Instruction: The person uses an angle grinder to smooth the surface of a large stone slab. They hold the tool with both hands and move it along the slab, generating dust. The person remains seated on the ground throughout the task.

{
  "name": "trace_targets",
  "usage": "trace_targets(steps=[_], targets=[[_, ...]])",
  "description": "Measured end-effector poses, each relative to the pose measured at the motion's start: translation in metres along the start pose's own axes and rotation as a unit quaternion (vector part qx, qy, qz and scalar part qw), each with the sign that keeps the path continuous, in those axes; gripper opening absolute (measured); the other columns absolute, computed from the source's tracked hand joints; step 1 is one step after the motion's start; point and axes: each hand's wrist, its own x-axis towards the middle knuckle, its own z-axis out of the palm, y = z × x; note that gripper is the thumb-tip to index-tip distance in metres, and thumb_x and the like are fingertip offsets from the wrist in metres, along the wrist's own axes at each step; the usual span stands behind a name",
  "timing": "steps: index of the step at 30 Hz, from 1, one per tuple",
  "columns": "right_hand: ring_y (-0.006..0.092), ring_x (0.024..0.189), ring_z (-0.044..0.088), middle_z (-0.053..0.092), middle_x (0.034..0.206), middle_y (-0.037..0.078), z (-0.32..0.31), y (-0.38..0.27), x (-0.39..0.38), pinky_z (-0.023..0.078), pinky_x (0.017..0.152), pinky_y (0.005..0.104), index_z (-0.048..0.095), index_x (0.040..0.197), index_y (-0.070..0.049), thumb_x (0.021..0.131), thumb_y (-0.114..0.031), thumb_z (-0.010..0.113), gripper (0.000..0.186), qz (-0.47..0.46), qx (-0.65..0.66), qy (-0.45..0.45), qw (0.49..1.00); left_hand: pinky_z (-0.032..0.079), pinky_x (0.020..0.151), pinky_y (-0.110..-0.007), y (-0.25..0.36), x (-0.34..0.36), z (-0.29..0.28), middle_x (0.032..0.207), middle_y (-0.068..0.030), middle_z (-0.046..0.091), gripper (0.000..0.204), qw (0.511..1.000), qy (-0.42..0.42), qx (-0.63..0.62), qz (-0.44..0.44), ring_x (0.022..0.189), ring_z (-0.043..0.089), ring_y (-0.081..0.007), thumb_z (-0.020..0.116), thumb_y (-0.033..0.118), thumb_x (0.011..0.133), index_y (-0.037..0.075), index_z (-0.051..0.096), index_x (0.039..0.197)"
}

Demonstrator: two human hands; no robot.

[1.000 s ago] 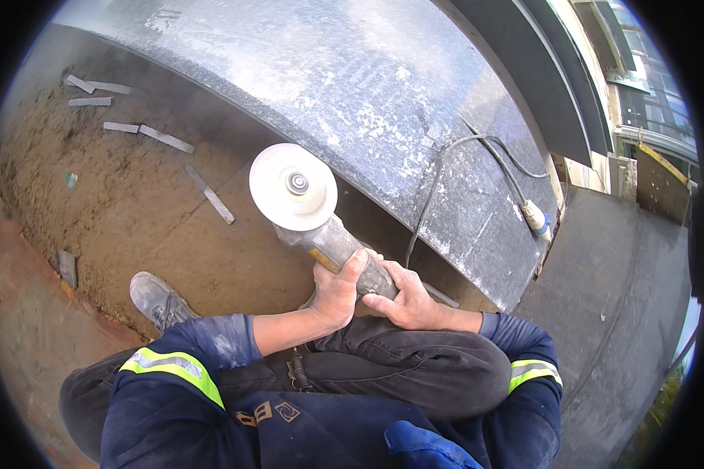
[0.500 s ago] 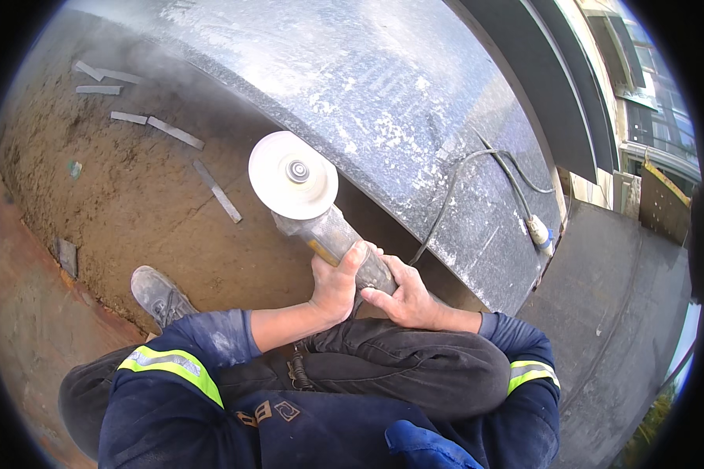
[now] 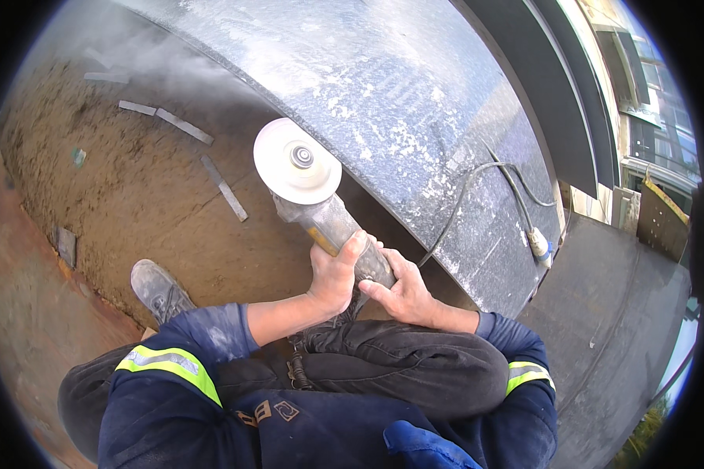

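Observation:
Both my hands hold a dusty angle grinder [image 3: 321, 221] that points up and away to the left. My left hand [image 3: 336, 270] wraps round the middle of its body, near a yellow patch. Closed on the rear end of the same body is my right hand [image 3: 403, 289]. The grinder's pale round disc [image 3: 289, 168] is blurred, apart from its centre nut. Its rim meets or overlaps the near edge of a large grey stone slab [image 3: 383, 117]; exact contact I cannot tell. White dust [image 3: 188, 59] drifts along that edge.
Cut stone strips [image 3: 184, 125] lie on the brown dirt [image 3: 149, 203] at left. A cable [image 3: 469, 184] with a white-and-blue connector [image 3: 540, 246] rests on the slab. Dark slabs [image 3: 547, 86] stand at the far right. My shoe [image 3: 160, 289] is beside a rusty metal plate [image 3: 39, 336].
The dust along the slab's edge has grown thicker and hides more of the far strips. The view has shifted slightly. Both hands keep their grip on the angle grinder.

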Motion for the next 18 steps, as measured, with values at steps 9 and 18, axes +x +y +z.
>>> trace_targets(steps=[9, 18], targets=[[0.0197, 0.107, 0.064, 0.068, 0.114, 0.017, 0.001, -0.005, 0.012, 0.050, 0.093, 0.0357, 0.051, 0.134, 0.008, 0.093, -0.023, 0.076, 0.058, -0.020, -0.020, 0.006, 1.000, 0.058, 0.080, -0.038, 0.014, 0.009, 0.004, 0.095, -0.0096, 0.067, 0.026, 0.999, 0.016, -0.037, -0.010, 0.087, 0.068, -0.0190, 0.069, 0.023, 0.094, 0.002, 0.059, 0.107], [0.0186, 0.110, 0.063, 0.068, 0.118, 0.017, 0.005, -0.005, 0.012, 0.050, 0.095, 0.0355, 0.052, 0.132, 0.007, 0.093, -0.022, 0.077, 0.055, -0.004, 0.015, 0.007, 1.000, 0.057, 0.085, -0.041, 0.014, 0.011, -0.001, 0.099, -0.0100, 0.065, 0.032, 1.000, 0.009, -0.022, -0.013, 0.093, 0.067, -0.0202, 0.068, 0.030, 0.097, 0.004, 0.055, 0.111]])
